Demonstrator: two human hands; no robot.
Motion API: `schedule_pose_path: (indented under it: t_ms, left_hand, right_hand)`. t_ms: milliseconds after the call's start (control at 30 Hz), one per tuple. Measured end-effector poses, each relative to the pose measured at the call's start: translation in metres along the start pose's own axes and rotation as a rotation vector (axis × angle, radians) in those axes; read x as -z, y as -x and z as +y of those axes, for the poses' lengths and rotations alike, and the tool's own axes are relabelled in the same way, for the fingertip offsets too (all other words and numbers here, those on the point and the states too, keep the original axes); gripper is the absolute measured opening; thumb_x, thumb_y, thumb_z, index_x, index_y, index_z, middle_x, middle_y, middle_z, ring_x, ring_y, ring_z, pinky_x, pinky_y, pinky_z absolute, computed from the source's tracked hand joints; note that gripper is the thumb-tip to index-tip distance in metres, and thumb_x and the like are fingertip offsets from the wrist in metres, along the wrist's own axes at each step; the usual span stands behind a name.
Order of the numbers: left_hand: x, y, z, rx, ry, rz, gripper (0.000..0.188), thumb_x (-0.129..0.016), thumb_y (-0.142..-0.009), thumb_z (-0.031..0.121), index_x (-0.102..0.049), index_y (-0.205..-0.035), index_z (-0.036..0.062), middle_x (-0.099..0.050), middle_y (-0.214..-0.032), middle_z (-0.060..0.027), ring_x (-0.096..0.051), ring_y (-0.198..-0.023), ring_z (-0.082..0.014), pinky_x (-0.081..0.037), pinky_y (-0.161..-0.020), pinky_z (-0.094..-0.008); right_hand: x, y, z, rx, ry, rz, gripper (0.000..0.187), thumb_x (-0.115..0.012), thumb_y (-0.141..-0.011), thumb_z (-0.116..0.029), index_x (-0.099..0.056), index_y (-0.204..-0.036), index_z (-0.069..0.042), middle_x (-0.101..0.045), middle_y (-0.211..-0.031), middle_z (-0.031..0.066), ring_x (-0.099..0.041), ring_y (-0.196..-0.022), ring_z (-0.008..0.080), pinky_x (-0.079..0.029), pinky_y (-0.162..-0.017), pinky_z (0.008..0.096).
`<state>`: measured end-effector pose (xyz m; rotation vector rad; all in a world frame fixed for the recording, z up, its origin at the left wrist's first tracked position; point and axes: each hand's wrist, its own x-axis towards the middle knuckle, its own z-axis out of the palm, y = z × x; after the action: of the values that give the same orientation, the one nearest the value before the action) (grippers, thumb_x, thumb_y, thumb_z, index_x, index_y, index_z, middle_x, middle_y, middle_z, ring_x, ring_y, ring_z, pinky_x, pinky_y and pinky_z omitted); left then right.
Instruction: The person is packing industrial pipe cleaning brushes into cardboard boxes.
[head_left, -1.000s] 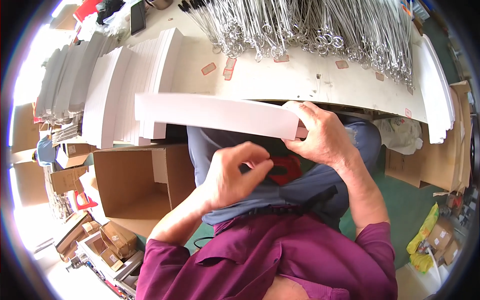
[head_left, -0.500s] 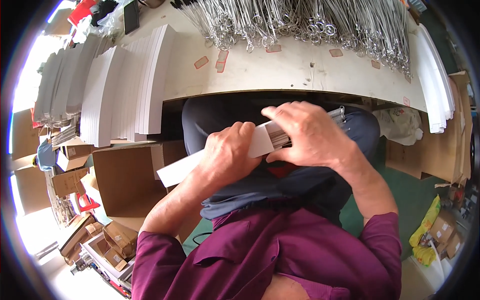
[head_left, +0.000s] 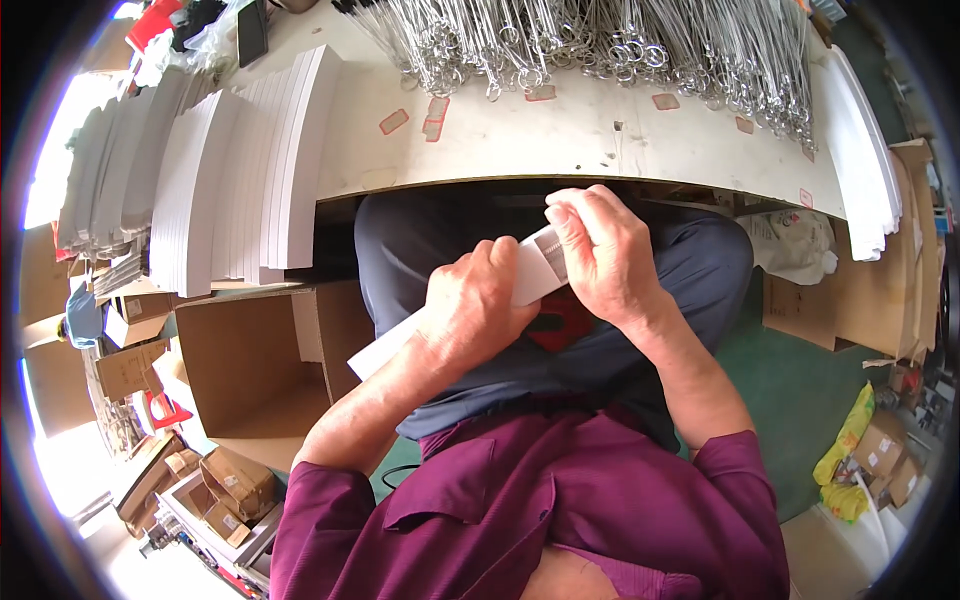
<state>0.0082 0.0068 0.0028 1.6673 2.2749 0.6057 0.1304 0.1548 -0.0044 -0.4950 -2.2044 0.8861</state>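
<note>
My left hand (head_left: 468, 300) is wrapped round a long narrow white cardboard box (head_left: 536, 272) held slantwise above my lap. At its upper right end a gap in the box shows a bit of thin, ridged metal inside. My right hand (head_left: 607, 255) is closed over that end, its thumb and fingers bent round it, partly hiding it. Across the far side of the table (head_left: 480, 150) lies a thick heap of thin metal wire rods (head_left: 620, 50) with ring ends toward me.
Stacked flat white boxes (head_left: 245, 180) line the table's left side; more white pieces (head_left: 865, 150) lie at its right edge. An open brown carton (head_left: 255, 370) stands to my left. Another carton (head_left: 870, 270) and a white plastic bag (head_left: 795, 245) are at the right.
The wire pieces that stuck out of the box's right end have gone into it. My right hand has moved left and closed over that end.
</note>
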Motion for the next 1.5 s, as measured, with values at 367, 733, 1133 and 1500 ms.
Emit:
schedule_pose_path:
  t_ms: [367,733,1133,1500]
  left_hand:
    - [0.004,0.006,-0.012,0.065,-0.051,-0.014,0.043,-0.082,-0.076,0.022,-0.058,-0.106,0.0021,-0.067,-0.089,-0.0151,-0.070,-0.080,-0.0354,-0.058,-0.068,-0.0465]
    - [-0.003,0.009,-0.014,0.017,-0.087,0.000,0.051,-0.084,-0.072,0.017,-0.056,-0.111,0.0015,-0.064,-0.088,-0.0140,-0.070,-0.078,-0.0341,-0.058,-0.065,-0.0449]
    - [0.004,0.010,-0.012,0.007,-0.072,0.005,0.057,-0.085,-0.072,0.016,-0.054,-0.117,0.0000,-0.064,-0.088,-0.0151,-0.070,-0.079,-0.0348,-0.058,-0.065,-0.0453]
    - [0.001,0.014,-0.013,0.027,-0.021,-0.005,0.051,-0.086,-0.071,0.021,-0.059,-0.110,0.0023,-0.068,-0.088,-0.0146,-0.072,-0.079,-0.0342,-0.059,-0.066,-0.0444]
  right_hand:
    - [0.011,0.014,0.004,-0.275,-0.303,-0.063,0.016,-0.070,-0.097,-0.008,-0.071,-0.109,0.003,-0.075,-0.096,0.0126,-0.074,-0.085,0.0175,-0.058,-0.072,0.0269]
    - [0.012,0.018,-0.003,-0.525,-0.389,-0.124,0.014,-0.072,-0.096,-0.007,-0.073,-0.106,0.003,-0.076,-0.088,0.0107,-0.070,-0.076,0.0120,-0.057,-0.071,0.0256]
    - [0.011,0.020,-0.011,-0.573,-0.532,-0.043,0.017,-0.074,-0.096,-0.010,-0.075,-0.105,0.003,-0.076,-0.088,0.0060,-0.067,-0.080,0.0068,-0.056,-0.074,0.0245]
    - [-0.010,0.029,-0.006,-0.424,-0.423,-0.076,0.016,-0.077,-0.092,-0.009,-0.077,-0.105,0.000,-0.072,-0.099,0.0077,-0.065,-0.087,0.0144,-0.054,-0.079,0.0302]
